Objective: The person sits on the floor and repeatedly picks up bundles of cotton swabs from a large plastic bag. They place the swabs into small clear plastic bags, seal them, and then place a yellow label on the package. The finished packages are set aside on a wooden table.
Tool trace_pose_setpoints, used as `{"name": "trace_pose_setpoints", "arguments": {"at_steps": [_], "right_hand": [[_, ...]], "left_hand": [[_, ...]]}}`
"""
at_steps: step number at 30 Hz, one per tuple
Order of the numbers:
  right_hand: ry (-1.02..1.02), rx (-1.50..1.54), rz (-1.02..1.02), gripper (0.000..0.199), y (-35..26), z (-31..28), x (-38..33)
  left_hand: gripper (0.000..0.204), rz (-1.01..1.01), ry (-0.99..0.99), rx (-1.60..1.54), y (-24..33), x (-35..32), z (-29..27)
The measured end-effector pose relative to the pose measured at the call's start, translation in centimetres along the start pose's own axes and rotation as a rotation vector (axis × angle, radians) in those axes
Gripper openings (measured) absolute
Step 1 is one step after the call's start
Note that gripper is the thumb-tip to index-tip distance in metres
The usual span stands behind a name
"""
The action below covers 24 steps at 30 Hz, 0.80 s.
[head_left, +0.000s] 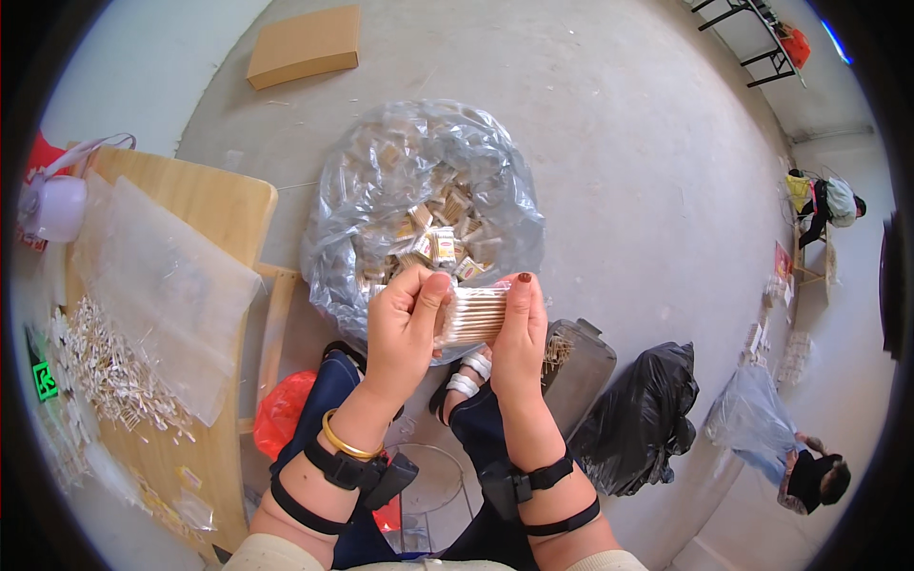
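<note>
Centrally, between the curled left hand [403,324] and right hand [520,344], pinched at opposite ends, equally near both: a flat rectangular bundle of pale-brown wooden cotton swabs [479,317], laid parallel left to right, white-tipped at left, against the near side of a translucent grey plastic bag [335,228].
</note>
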State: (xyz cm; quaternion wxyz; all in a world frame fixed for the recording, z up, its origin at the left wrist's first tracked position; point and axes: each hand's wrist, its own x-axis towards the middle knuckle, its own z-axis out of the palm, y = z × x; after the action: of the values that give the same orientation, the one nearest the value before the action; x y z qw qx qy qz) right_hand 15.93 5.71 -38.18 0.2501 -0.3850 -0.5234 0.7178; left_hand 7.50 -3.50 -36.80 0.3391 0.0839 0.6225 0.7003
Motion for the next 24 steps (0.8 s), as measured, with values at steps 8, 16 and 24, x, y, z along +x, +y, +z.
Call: {"name": "trace_pose_setpoints", "arguments": {"at_steps": [8,16,24], "right_hand": [[-0.015,0.058,0.053,0.033,0.1,3.1,-0.8],[-0.242,0.124,0.118,0.053,-4.5,10.8,-13.9],[-0.646,0.19,0.053,0.054,-6.5,18.4,-30.6]], "left_hand": [[0.019,0.516,0.308,0.57,2.7,-2.8,-3.2],[0.02,0.715,0.506,0.674,12.8,-19.1,-9.3],[0.017,0.87,0.879,1.141,19.7,-39.8,-16.1]]}}
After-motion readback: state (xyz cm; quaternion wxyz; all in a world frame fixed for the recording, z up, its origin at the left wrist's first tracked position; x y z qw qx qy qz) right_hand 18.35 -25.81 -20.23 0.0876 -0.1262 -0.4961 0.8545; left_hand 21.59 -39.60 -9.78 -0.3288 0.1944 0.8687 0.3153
